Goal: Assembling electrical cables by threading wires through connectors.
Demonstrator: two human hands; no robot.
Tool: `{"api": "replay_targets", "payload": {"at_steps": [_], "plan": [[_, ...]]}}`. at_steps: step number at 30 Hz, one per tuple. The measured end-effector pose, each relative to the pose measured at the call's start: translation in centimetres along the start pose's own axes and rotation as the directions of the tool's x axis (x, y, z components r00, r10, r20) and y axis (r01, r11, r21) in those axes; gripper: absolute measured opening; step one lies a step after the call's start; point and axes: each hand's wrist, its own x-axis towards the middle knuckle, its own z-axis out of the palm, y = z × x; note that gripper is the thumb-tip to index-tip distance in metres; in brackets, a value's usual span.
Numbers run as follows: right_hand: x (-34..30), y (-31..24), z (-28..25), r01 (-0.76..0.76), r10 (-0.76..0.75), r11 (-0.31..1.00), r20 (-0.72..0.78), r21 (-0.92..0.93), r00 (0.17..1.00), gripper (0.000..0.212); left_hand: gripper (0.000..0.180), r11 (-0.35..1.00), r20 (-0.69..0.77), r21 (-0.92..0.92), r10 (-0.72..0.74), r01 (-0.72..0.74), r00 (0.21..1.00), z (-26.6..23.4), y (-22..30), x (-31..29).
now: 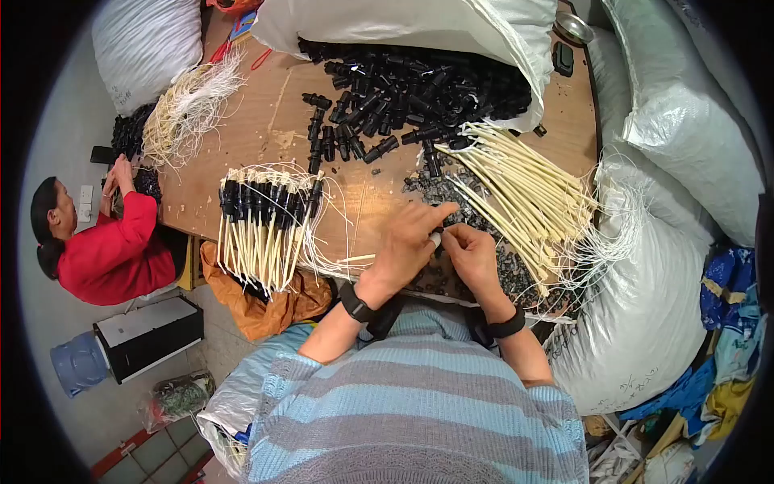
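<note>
My left hand is at the table's front edge, fingers curled round a small black plastic fitting, forefinger stretched to the right. A thin cream stick pokes out to the left from under this hand. Close beside it, my right hand is pinched at the fitting; whatever is between its fingertips is too small to make out. Around both hands lie small dark plastic bits. To the right is a fan of cream sticks with white strings. On the left, several sticks with black fittings lie in a row.
A white sack spills a heap of black fittings at the back. Full white sacks crowd the right side. Loose white strings lie at the far left, near a person in red. An orange bag hangs below the front edge.
</note>
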Motion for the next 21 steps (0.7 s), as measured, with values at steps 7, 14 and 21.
{"api": "replay_targets", "payload": {"at_steps": [7,14,21], "plan": [[-0.1,-0.6,-0.1,-0.112,0.084,0.951,0.11,0.287,0.99,0.016,0.047,0.983,-0.079,-0.128,-0.143,0.133,0.986,0.4,-0.2,-0.4],[-0.8,-0.9,-0.3,0.062,-0.067,0.984,0.024,0.165,0.997,0.019,0.027,0.841,0.076,-0.272,-0.466,0.468,0.882,0.3,-1.5,-0.9],[-0.9,-2.6,-3.0,-0.257,0.036,0.532,0.281,0.807,0.959,0.012,0.036,0.987,0.226,-0.143,-0.034,0.068,0.974,-0.3,-1.0,-1.4]]}}
